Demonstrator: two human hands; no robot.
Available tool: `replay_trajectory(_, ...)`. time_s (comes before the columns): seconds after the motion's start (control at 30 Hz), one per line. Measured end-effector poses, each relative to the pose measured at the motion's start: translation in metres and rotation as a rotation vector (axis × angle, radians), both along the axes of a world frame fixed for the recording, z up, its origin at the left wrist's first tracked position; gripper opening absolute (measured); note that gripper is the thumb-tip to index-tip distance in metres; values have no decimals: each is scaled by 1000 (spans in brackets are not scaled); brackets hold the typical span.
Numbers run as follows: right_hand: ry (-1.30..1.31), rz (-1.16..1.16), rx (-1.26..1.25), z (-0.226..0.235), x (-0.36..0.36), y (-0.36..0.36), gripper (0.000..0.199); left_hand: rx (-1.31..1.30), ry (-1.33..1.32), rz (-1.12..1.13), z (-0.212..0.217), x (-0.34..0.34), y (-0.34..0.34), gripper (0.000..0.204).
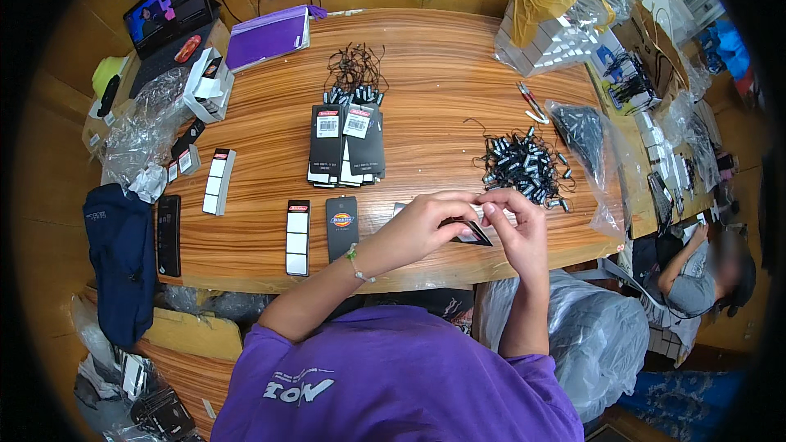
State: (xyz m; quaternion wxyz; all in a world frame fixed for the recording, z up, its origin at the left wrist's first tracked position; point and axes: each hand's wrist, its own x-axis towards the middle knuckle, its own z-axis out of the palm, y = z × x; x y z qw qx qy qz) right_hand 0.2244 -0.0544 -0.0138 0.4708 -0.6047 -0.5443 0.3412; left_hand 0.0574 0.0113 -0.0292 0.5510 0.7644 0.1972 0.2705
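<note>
My left hand (434,225) grips a dark hang tag (476,235), tilted over the table's near edge. My right hand (521,225) is pinched closed beside the tag's upper end, its fingertips meeting those of the left. What sits between the right fingertips is too small to make out. To the left of my hands lie a dark grey tag stack (342,225) with an oval emblem and a black strip card with white panels (297,237). Right of my hands is a heap of black cords with small silver-and-black toggles (524,168).
Finished-looking black tags with cords (326,143) are stacked mid-table. Small pliers (533,103) and a clear bag of black cords (580,131) lie right. A purple notebook (266,39) and laptop (170,16) are back left. Another person (696,278) sits at far right.
</note>
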Motion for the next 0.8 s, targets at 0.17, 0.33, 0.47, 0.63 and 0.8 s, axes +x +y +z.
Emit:
replay_trajectory(0.17, 492, 101, -93, -8, 1, 4, 12, -98, -55, -9, -9, -2, 1, 12)
replay_trajectory(0.33, 853, 202, -114, -15, 9, 6, 9, -310, -77, -106, -21, -3, 9, 12)
replay_trajectory(0.47, 1214, 253, 69, -13, 17, 7, 16, -454, -74, -94, -19, -8, 6, 11)
replay_trajectory(0.63, 1361, 334, 232, -8, 23, 4, 33, -566, -126, -114, -23, -12, 0, 12)
replay_trajectory(0.8, 1237, 298, 322, -1, 27, 1, 33, -591, -136, -143, -17, -18, -2, 13)
